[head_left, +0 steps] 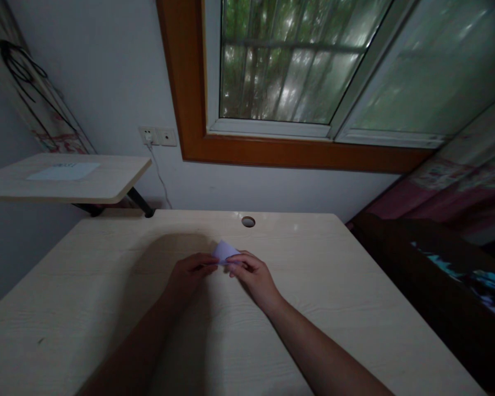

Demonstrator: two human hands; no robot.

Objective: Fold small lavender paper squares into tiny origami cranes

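A small piece of folded purple paper (225, 250) is held between my two hands above the middle of the desk, its pointed top facing away from me. My left hand (193, 269) pinches its left corner between thumb and fingers. On the other side, my right hand (251, 270) grips the right corner, thumb below and fingers over the edge. My fingertips cover the lower corners, so the exact folds there cannot be made out.
The pale wooden desk (247, 341) has a round cable hole (248, 221) near its back edge. At the left, a raised shelf (119, 179) on dark legs bears a white sheet (64, 171). A wall socket (157, 136) with a cord and a window (289, 82) are behind.
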